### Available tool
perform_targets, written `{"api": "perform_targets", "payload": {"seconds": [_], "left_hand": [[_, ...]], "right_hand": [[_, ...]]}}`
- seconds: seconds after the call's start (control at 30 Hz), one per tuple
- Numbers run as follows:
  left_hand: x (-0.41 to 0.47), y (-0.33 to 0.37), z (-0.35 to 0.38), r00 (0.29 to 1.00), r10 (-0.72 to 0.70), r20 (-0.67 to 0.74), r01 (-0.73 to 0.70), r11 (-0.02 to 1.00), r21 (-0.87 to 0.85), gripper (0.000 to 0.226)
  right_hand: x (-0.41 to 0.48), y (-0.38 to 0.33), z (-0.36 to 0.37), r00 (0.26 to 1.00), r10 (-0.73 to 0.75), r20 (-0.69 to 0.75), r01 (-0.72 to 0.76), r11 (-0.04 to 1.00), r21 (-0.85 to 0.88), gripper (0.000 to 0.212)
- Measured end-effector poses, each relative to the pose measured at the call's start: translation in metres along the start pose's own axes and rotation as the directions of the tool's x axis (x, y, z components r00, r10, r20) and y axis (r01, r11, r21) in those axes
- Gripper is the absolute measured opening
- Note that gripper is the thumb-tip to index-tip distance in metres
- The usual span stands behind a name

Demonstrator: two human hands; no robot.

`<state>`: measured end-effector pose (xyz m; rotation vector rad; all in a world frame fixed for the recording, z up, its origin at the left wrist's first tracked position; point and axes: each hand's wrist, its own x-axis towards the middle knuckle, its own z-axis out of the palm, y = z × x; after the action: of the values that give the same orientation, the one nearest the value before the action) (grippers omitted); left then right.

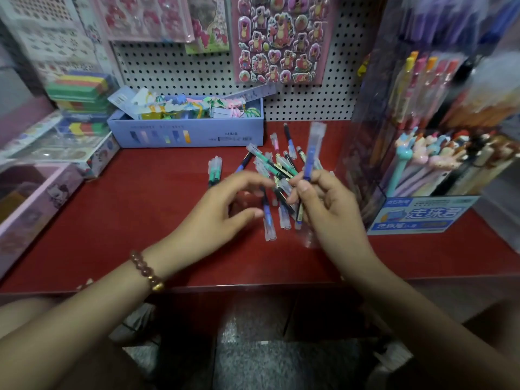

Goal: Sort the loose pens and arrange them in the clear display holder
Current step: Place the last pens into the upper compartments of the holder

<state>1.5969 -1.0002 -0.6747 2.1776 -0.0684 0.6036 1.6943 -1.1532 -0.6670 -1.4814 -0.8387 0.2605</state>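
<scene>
My right hand [329,212] is pinching a blue pen [311,156] upright; my left hand [222,212] is hovering, fingers wide, over the pile [271,166].

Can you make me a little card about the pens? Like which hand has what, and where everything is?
Right hand: grips a blue pen, pointing up
Left hand: holds nothing, fingers loosely curled beside the pile
Pen pile: loose and crisscrossed on the red shelf
Two green pens: side by side, left of the pile
Clear display holder: on the right, with pens in it
</scene>
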Motion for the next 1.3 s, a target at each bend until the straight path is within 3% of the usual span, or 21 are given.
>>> {"api": "perform_targets", "payload": {"seconds": [0.07, 0.13, 0.3, 0.5, 0.63, 0.77, 0.87, 1.03, 1.3], "left_hand": [[-0.001, -0.012, 0.002, 0.986, 0.054, 0.16, -0.092, 0.966, 0.241, 0.03], [-0.002, -0.017, 0.005, 0.969, 0.047, 0.241, -0.118, 0.951, 0.287, 0.03], [0.0, -0.022, 0.004, 0.96, 0.079, 0.27, -0.179, 0.912, 0.368, 0.02], [0.003, -0.013, 0.005, 0.981, 0.075, 0.178, -0.118, 0.962, 0.246, 0.005], [0.003, 0.0, 0.004, 0.999, 0.042, -0.005, -0.041, 0.995, 0.09, 0.006], [0.002, 0.02, 0.004, 0.983, 0.045, -0.18, -0.057, 0.996, -0.066, 0.008], [-0.001, 0.036, 0.006, 0.983, 0.078, -0.164, -0.098, 0.988, -0.121, 0.006], [-0.005, 0.048, 0.015, 0.98, 0.085, -0.179, -0.126, 0.965, -0.23, 0.008], [-0.007, 0.052, 0.01, 0.974, -0.044, -0.224, -0.058, 0.901, -0.43, 0.021]], "right_hand": [[0.002, -0.005, -0.009, 0.999, 0.032, -0.029, -0.03, 0.998, 0.056, 0.013], [0.003, -0.007, -0.016, 0.998, 0.06, -0.027, -0.058, 0.996, 0.074, 0.014], [0.0, -0.01, -0.023, 0.995, 0.091, 0.027, -0.091, 0.996, -0.006, 0.01], [-0.01, -0.006, -0.026, 0.999, 0.04, -0.018, -0.042, 0.989, -0.145, 0.03], [-0.01, -0.003, -0.027, 1.0, 0.011, -0.013, -0.014, 0.985, -0.17, 0.026], [-0.016, -0.008, -0.025, 0.996, -0.079, 0.048, 0.088, 0.967, -0.239, 0.019], [-0.02, -0.006, -0.019, 0.99, -0.074, 0.117, 0.103, 0.959, -0.264, 0.027], [-0.02, -0.005, 0.006, 0.949, -0.059, 0.309, 0.203, 0.866, -0.457, 0.054], [-0.016, -0.012, 0.02, 0.949, -0.019, 0.316, 0.182, 0.849, -0.497, 0.04]]}}
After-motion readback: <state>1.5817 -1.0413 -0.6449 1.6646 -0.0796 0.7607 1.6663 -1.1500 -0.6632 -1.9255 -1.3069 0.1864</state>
